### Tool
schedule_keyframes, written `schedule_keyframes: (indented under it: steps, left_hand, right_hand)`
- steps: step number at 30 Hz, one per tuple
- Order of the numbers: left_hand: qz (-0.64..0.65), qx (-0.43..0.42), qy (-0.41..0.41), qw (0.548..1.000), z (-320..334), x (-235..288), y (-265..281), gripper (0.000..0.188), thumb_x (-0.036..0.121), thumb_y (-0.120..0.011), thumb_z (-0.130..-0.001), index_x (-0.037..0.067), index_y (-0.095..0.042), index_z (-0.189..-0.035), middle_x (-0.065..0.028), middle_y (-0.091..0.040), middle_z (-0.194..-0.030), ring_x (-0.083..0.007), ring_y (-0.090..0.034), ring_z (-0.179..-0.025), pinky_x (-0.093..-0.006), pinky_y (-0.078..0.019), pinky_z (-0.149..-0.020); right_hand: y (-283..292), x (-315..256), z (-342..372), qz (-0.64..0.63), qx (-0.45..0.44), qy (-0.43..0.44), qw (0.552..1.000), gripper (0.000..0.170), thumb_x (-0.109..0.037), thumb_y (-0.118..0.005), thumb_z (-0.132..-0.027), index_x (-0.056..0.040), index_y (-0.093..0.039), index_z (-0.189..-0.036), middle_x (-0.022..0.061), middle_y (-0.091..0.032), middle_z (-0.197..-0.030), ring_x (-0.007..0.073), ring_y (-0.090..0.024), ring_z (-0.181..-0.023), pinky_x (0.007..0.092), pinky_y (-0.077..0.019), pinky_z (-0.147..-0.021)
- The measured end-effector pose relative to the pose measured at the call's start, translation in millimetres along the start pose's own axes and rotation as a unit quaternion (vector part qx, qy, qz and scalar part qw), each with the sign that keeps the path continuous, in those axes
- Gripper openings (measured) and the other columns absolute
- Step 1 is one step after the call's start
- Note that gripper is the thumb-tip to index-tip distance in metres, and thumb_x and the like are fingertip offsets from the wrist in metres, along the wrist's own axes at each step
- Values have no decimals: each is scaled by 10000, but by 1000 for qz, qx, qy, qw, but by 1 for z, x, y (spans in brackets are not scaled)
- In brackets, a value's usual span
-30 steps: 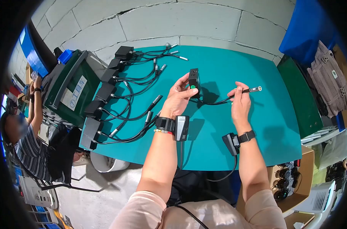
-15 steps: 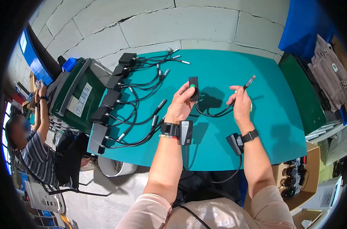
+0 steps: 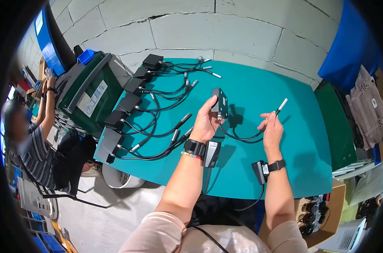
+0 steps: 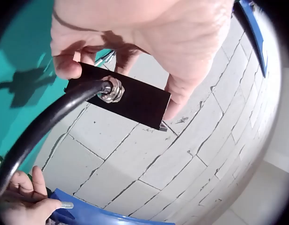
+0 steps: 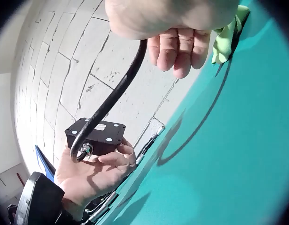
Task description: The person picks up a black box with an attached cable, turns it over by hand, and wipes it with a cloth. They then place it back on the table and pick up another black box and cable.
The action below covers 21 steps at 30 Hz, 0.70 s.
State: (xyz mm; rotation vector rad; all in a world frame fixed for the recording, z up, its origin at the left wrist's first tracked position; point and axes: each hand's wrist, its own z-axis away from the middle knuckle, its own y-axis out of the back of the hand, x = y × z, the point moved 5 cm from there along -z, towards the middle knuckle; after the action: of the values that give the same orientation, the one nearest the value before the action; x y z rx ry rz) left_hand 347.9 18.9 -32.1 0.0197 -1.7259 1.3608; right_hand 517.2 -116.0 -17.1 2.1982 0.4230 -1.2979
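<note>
In the head view my left hand [image 3: 205, 125] holds a small black box [image 3: 219, 102] upright above the green table. From its lower end a black cable [image 3: 238, 138] leaves through a metal fitting [image 4: 112, 90], sagging across to the right. White dots mark the box's broad face in the right wrist view [image 5: 109, 139]. My right hand [image 3: 273, 133] pinches the cable near its far end, and a silver connector [image 3: 283, 104] sticks up past the fingers. A light green, cloth-like piece [image 5: 224, 44] shows beside the right hand's fingers; part of it is hidden.
Several black boxes [image 3: 129, 102] stand in a row along the table's left side, their cables [image 3: 157, 134] lying inward. Left of them is a green tool cart [image 3: 84, 95], with a seated person [image 3: 44, 147] nearby. A cardboard box [image 3: 322, 219] sits at the lower right.
My left hand has turned the black box, so its green spot no longer shows and a dotted face does. The connector in my right hand has swung from pointing right to pointing up and right.
</note>
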Motion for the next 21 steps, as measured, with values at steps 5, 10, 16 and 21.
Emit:
schedule_keyframes:
  steps: [5, 10, 16, 21]
  left_hand:
    - [11, -18, 17, 1000, -1, 1, -1, 243, 354, -537, -867, 132, -587, -953, 4, -632, -838, -105, -575, -693, -250, -428, -517]
    - [-5, -14, 5, 1000, 2, -3, -4, 270, 327, -620, -822, 106, -603, -976, 31, -612, -834, -79, -545, -692, -231, -416, -587]
    - [-72, -95, 12, 993, 4, -6, -14, 799, -60, -708, -618, 53, -370, -1334, -62, -469, -1246, -195, -458, -1133, -313, -355, -970]
    - [-121, -148, -28, 981, 7, -4, -20, 851, -59, -713, -615, 88, -328, -1359, -69, -474, -1242, -180, -465, -1126, -331, -365, -960]
  right_hand:
    - [2, -7, 1, -44, 16, -3, 999, 415, -341, -374, -953, 0, -603, -891, 37, -542, -567, 118, -541, -543, 267, -406, -505]
    - [0, -6, 5, -65, 4, -5, 998, 345, -291, -408, -951, -1, -593, -944, 29, -538, -597, 108, -540, -539, 252, -424, -508]
    - [0, 0, -1, 13, -5, 39, 999, 300, -275, -434, -944, -58, -566, -1105, 15, -576, -757, 88, -540, -710, 232, -452, -605]
    - [0, -9, 2, 15, 9, 62, 998, 286, -225, -418, -946, -43, -514, -1145, 74, -580, -815, 159, -572, -785, 291, -449, -691]
